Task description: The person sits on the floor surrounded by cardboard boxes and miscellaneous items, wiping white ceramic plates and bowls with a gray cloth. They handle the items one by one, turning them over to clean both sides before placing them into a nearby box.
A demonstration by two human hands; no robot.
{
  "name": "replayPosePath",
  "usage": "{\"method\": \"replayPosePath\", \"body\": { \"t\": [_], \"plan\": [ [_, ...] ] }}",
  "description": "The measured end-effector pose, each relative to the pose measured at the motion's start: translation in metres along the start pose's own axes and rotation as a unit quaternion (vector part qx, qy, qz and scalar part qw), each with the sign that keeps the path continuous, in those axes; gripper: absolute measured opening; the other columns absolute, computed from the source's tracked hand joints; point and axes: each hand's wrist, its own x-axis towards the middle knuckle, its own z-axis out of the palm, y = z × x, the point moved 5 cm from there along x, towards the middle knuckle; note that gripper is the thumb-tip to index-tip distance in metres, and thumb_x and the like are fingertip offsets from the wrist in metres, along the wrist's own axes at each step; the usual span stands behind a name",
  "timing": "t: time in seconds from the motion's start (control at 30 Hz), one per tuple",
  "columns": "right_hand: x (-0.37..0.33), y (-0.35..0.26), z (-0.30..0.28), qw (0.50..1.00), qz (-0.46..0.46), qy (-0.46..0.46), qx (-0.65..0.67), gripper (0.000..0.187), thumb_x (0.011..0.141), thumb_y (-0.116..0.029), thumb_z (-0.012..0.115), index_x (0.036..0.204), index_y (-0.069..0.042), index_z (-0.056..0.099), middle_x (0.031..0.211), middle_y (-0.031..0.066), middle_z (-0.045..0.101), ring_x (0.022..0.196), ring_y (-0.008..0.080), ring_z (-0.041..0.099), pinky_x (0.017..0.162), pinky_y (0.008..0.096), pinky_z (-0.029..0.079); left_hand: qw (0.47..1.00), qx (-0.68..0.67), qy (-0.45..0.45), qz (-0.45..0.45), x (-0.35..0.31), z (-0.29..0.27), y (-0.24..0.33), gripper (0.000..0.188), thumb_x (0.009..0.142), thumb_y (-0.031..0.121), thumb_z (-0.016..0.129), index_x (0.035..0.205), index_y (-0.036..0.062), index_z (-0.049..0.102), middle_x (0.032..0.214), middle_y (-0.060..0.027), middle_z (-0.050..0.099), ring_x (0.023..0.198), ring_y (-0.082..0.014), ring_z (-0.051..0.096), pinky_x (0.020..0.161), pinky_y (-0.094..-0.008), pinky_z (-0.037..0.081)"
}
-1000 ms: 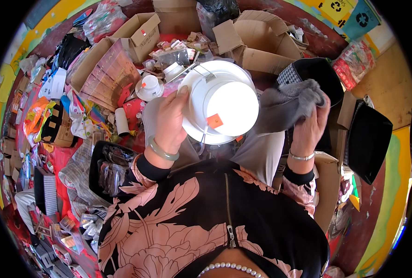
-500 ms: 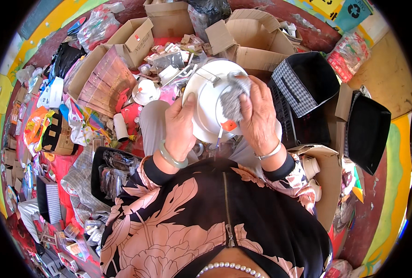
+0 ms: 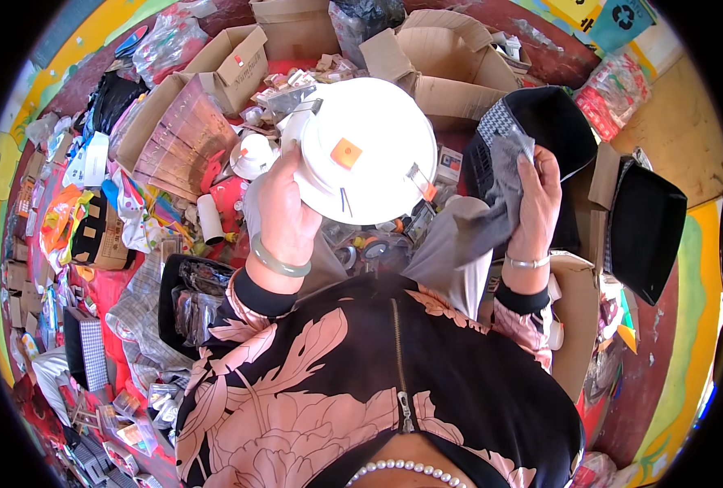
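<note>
My left hand (image 3: pixel 283 210) grips the left edge of a round white downlight (image 3: pixel 387 150) with metal spring clips and a small orange label. The downlight is raised above my knees, its back with the label and clips facing up. My right hand (image 3: pixel 540 199) pinches a grey cloth (image 3: pixel 501 183), which hangs down to the left, apart from the downlight. Another white downlight (image 3: pixel 254 156) lies among loose items beyond my left hand.
An open cardboard box (image 3: pixel 459 81) stands at the far side. Black fabric bins (image 3: pixel 642 232) are on the right, near a box (image 3: pixel 577 325) of white fittings. A black bin (image 3: pixel 184 325) of plastic packets sits at my left. Clutter covers the red floor around me.
The cloth was on the downlight; my right hand has drawn it away to the right. The downlight has been tilted in my left hand, and its orange label now shows.
</note>
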Motion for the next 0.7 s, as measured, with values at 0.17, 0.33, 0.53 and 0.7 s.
{"method": "replayPosePath", "body": {
  "t": [0.17, 0.33, 0.53, 0.7],
  "plan": [
    [-0.052, -0.032, 0.030, 0.923, -0.242, -0.074, -0.289, 0.018, 0.073, 0.002, 0.067, 0.089, -0.006, 0.063, 0.082, 0.0002, 0.059, 0.071, 0.0078, 0.054, 0.061, 0.0220, 0.045, 0.997, 0.030, 0.073, 0.026, 0.002, 0.008, -0.002, 0.037, 0.098, 0.015, 0.037, 0.130, -0.0030, 0.040, 0.127, -0.0153, 0.051, 0.117, -0.0255, 0.051, 0.099, -0.0397, 0.042],
    [-0.094, -0.023, 0.081, 0.820, -0.376, -0.196, -0.384, 0.026, 0.067, 0.001, 0.070, 0.092, -0.005, 0.065, 0.081, 0.0075, 0.056, 0.067, 0.0229, 0.058, 0.058, 0.0320, 0.048, 0.997, 0.030, 0.059, 0.032, -0.002, 0.015, -0.011, 0.037, 0.098, 0.016, 0.037, 0.129, -0.0036, 0.041, 0.127, -0.0146, 0.052, 0.116, -0.0246, 0.051, 0.100, -0.0385, 0.041],
    [-0.080, -0.014, 0.085, 0.733, -0.378, -0.147, -0.546, 0.020, 0.073, -0.004, 0.066, 0.093, -0.004, 0.064, 0.077, 0.0081, 0.052, 0.069, 0.0232, 0.058, 0.057, 0.0324, 0.049, 0.996, 0.061, -0.013, 0.059, -0.010, 0.016, -0.010, 0.036, 0.097, 0.016, 0.041, 0.128, -0.0033, 0.042, 0.125, -0.0135, 0.053, 0.115, -0.0232, 0.052, 0.100, -0.0372, 0.040],
    [-0.078, -0.008, 0.097, 0.684, -0.368, -0.137, -0.615, 0.017, 0.072, -0.005, 0.059, 0.088, -0.008, 0.060, 0.077, 0.0047, 0.048, 0.066, 0.0213, 0.057, 0.052, 0.0305, 0.048, 0.991, 0.079, -0.010, 0.109, -0.008, 0.021, -0.006, 0.035, 0.096, 0.017, 0.044, 0.125, -0.0037, 0.043, 0.122, -0.0135, 0.054, 0.112, -0.0228, 0.053, 0.098, -0.0367, 0.041]
  ]
}}
